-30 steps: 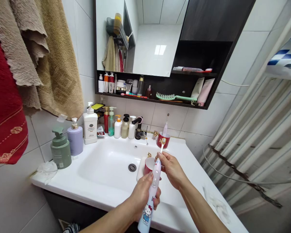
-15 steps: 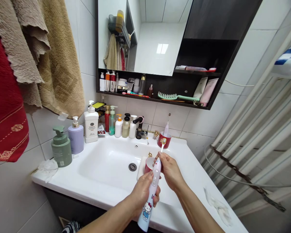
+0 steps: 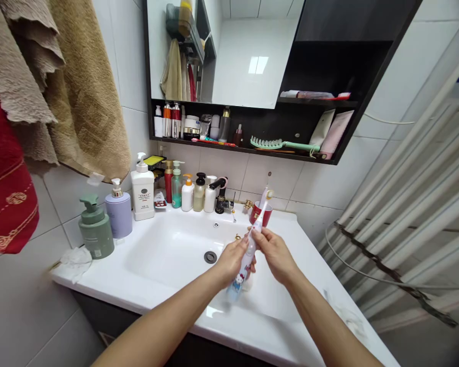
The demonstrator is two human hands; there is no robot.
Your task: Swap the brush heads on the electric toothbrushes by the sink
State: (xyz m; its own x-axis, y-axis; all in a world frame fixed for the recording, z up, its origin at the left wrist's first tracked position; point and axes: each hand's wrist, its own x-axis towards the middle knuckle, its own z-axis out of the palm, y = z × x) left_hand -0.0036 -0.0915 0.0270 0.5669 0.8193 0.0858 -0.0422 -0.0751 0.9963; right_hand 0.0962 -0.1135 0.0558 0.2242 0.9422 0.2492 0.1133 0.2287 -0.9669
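Note:
My left hand [image 3: 233, 260] is wrapped round the handle of a white and pale blue electric toothbrush [image 3: 248, 255] with a cartoon cat on it. The brush is tilted, its head pointing up and away over the sink [image 3: 168, 255]. My right hand [image 3: 277, 255] closes its fingers on the upper end of the same handle, just below the brush head. Behind the brush head stands a red cup [image 3: 266, 218] holding another toothbrush [image 3: 264, 196]. A second cup in the sink is mostly hidden by my hands; its gold handle [image 3: 237, 237] shows.
A black faucet [image 3: 222, 199] rises at the back of the sink. Several pump bottles line the rear left, with a purple bottle [image 3: 118, 211] and a green bottle [image 3: 96, 232] nearer. A dark mirror cabinet [image 3: 245, 149] hangs above; crumpled tissue [image 3: 74, 264] lies left.
Both hands have moved forward, carrying the toothbrush farther over the sink and up, so its head now overlaps the brush in the cup. The view has shifted slightly.

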